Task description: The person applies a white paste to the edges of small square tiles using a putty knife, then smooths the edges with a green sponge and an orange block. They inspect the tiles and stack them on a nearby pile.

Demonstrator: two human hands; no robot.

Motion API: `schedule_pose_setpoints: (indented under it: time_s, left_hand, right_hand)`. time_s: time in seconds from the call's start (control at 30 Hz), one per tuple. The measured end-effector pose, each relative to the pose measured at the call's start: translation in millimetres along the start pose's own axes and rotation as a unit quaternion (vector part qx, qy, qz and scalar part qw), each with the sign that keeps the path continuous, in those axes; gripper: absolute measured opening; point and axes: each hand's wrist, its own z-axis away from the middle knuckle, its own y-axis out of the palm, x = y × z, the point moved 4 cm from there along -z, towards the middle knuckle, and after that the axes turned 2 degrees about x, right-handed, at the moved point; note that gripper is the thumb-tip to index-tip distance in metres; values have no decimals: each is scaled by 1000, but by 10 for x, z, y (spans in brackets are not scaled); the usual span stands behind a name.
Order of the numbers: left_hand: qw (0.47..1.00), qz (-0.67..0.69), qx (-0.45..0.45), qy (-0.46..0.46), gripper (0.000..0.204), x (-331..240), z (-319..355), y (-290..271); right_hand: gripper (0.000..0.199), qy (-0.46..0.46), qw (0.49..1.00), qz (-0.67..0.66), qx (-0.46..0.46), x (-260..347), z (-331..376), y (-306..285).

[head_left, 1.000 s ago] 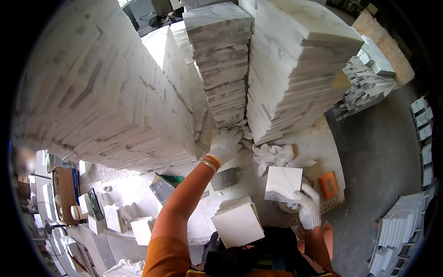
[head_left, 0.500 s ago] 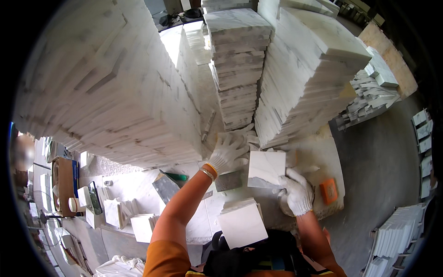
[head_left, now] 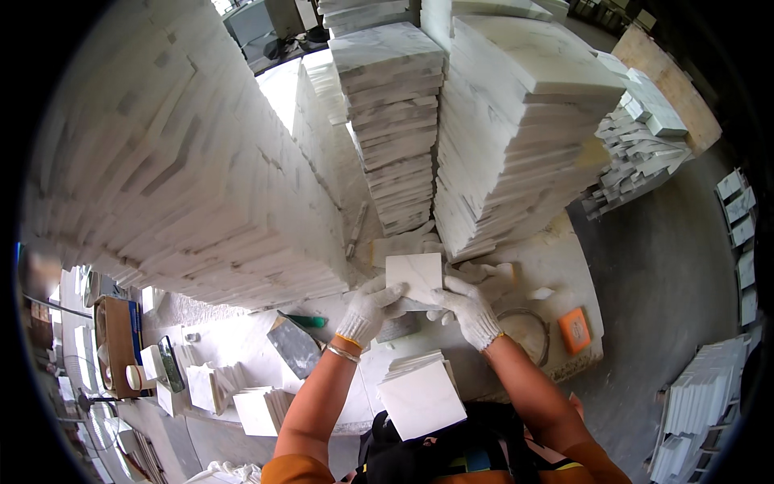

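Note:
A square white marble tile [head_left: 414, 271] with faint veins is held up between my two gloved hands. My left hand [head_left: 367, 311] closes on its lower left edge, the thumb lying over the face. At its lower right edge my right hand [head_left: 469, 308] grips it, fingers partly hidden behind. Below the tile, a small dark grey block [head_left: 397, 327] rests on the work surface, partly covered by my hands. Nearer to me stands a pile of square white tiles [head_left: 422, 395].
Tall stacks of marble slabs rise at the left [head_left: 185, 177], at the centre [head_left: 393, 121] and at the right [head_left: 516, 137]. An orange block [head_left: 575, 331] lies near the table's right edge. A grey slab piece [head_left: 295, 345], a green object [head_left: 308, 320] and a phone [head_left: 170, 361] are on the left.
My right hand has carried the tile left and toward the middle. My left hand has left the loose gloves by the centre stack and come back to take hold of the tile.

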Motion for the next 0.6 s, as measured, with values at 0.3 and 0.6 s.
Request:
schedule_pose_setpoints:
  time_s: [0.3,0.6]
  left_hand:
    - [998,-40,-42,28,36,-199,-582,-208]
    - [988,-90,-118,33,33,175,-1026,-329]
  right_hand:
    - [66,-5,1000,8,-10,26,204,-135]
    - [45,5,998,-2,-59,-210,601,-428]
